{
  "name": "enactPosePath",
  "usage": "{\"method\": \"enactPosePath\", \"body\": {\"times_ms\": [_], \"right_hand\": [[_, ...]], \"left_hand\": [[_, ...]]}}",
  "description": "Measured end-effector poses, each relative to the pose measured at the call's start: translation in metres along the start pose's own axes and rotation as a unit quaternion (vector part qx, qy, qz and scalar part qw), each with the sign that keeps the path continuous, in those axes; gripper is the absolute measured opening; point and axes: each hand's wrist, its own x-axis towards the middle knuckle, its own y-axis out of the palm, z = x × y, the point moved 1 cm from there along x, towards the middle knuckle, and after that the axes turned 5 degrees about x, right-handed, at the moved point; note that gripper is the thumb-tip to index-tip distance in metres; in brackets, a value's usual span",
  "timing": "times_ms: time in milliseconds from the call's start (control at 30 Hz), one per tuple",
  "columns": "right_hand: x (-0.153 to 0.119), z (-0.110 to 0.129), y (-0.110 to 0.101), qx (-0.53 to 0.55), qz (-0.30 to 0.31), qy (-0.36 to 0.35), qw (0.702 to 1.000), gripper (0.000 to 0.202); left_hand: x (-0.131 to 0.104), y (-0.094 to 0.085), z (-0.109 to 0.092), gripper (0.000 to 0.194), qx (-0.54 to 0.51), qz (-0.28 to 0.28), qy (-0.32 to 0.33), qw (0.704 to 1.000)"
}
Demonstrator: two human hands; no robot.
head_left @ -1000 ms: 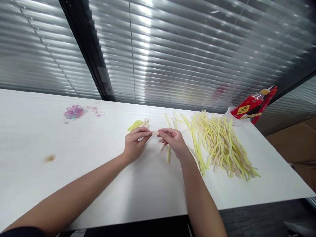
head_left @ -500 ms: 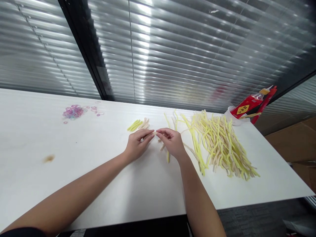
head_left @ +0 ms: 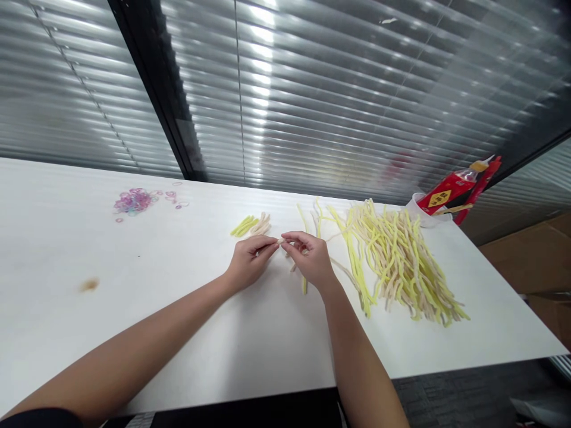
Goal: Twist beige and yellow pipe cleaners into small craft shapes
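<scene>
Over the middle of the table, my left hand and my right hand meet fingertip to fingertip. Between them is a small cream pipe cleaner, pinched from both sides and mostly hidden by the fingers. Just behind my left hand lie a short bundle of yellow pipe cleaners and a cream bundle. A few loose yellow strands lie under and beside my right hand. To the right spreads a big heap of long yellow and cream pipe cleaners.
A pile of pink and purple small bands lies at the back left of the white table. At the back right, a clear cup stands by a red bottle. Window blinds rise behind the table; cardboard boxes are at the right.
The fingers of my right hand have shifted slightly around the small cream piece. My left hand holds nearly the same place, and the things on the table have not moved.
</scene>
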Motion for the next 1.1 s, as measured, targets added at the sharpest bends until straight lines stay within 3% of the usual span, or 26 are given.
{"method": "enactPosePath", "body": {"times_ms": [367,733,833,933,1100], "right_hand": [[0.002,-0.001,-0.001,-0.026,0.020,-0.047,0.998,0.015],[-0.005,0.000,0.015,-0.254,-0.048,-0.172,0.950,0.015],[-0.005,0.001,0.013,-0.185,-0.046,-0.134,0.973,0.012],[-0.003,0.004,0.006,-0.068,0.003,-0.060,0.996,0.014],[-0.001,0.003,0.001,0.007,0.024,0.009,1.000,0.020]], "left_hand": [[0.001,-0.003,-0.003,0.017,-0.048,0.043,0.021,0.998],[-0.001,-0.002,-0.002,0.016,0.023,0.020,0.024,0.999],[-0.001,-0.002,-0.002,0.016,-0.007,0.030,0.004,1.000],[-0.001,0.000,0.000,0.018,-0.073,0.040,-0.036,0.996],[-0.002,0.001,0.007,0.017,-0.142,0.030,-0.085,0.986]]}}
